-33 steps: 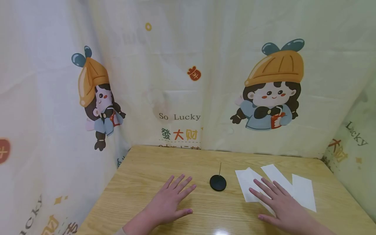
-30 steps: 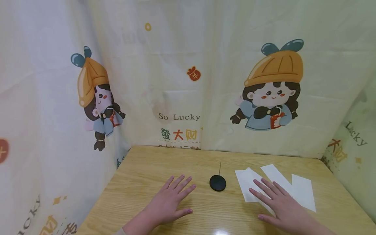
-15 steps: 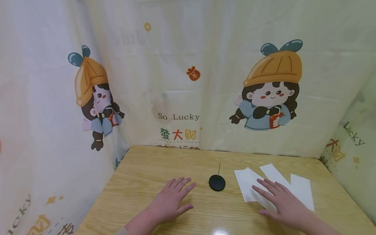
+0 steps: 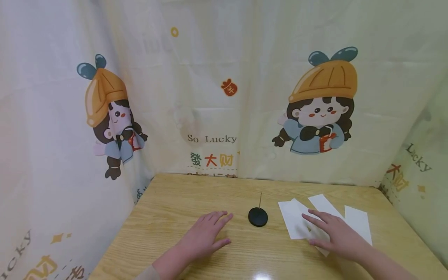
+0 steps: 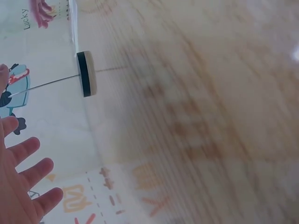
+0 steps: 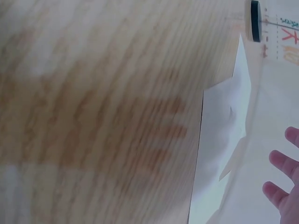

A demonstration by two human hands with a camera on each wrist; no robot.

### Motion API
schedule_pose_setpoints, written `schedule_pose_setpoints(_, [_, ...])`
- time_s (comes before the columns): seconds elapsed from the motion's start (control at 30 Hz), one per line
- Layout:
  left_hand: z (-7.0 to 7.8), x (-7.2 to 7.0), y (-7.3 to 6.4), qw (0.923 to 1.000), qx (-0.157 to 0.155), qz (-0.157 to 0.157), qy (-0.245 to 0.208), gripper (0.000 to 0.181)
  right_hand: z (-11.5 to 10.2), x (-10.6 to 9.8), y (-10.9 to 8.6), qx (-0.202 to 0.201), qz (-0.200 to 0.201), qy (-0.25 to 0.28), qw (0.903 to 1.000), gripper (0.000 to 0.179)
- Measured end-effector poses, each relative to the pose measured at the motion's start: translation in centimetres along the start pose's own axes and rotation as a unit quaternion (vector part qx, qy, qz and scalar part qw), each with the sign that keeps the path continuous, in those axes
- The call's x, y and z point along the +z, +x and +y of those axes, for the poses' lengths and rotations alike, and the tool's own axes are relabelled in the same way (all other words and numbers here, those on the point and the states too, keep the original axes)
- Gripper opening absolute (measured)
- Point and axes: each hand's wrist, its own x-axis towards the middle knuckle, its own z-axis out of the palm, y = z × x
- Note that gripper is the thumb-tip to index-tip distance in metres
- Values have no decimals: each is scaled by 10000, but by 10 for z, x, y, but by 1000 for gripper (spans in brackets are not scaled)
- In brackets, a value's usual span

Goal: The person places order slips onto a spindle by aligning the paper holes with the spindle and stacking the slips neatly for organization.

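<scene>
In the head view a round black base with a thin upright spike, a bill spike (image 4: 258,217), stands mid-table. My left hand (image 4: 203,235) hovers to its left, fingers spread and slightly bent, holding nothing. Several white paper slips (image 4: 292,223) lie partly overlapped at the right. Above them hangs my right hand (image 4: 337,235), its fingers extended and nothing in its grasp; it hides part of the slips. The left wrist view shows the left fingers (image 5: 39,172) apart from the black base (image 5: 85,74). In the right wrist view, slips (image 6: 219,126) lie flat below the right fingers (image 6: 282,163).
The wooden table (image 4: 182,194) has a glossy surface that reflects the hands and a light. Behind it and at both sides hangs a pale printed curtain (image 4: 206,97) with cartoon figures and lettering.
Both hands have lifted and turned a little, with fingers less flatly spread. The right hand has shifted slightly, and the head view has panned slightly to the right. Spike and slips stay put.
</scene>
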Motion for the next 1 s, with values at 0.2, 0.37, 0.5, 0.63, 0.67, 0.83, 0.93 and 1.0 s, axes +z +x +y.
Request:
schedule_pose_setpoints(0.2, [-3,0,8,9991,-193,-181,-329,69,10,0,4,79,-47,193,9998,67])
schedule_pose_setpoints(0.37, [-7,1,14,9959,-399,-396,-713,68,18,2,6,361,-356,501,9975,67])
schedule_pose_setpoints(0.5, [-9,4,19,9946,-464,-462,-802,67,22,5,10,574,-586,668,9944,67])
schedule_pose_setpoints(0.63, [-10,6,23,9954,-431,-453,-725,67,26,7,14,701,-687,747,9924,69])
schedule_pose_setpoints(0.67, [-10,6,25,9956,-416,-440,-711,67,27,7,16,733,-714,746,9919,69])
schedule_pose_setpoints(0.83, [-9,5,30,9961,-384,-391,-690,65,30,7,22,802,-839,702,9908,70])
schedule_pose_setpoints(0.93, [-10,6,32,9961,-395,-418,-662,65,32,8,25,754,-869,674,9911,70])
schedule_pose_setpoints(1.0, [-10,7,33,9961,-403,-451,-636,65,33,8,26,730,-911,636,9911,71])
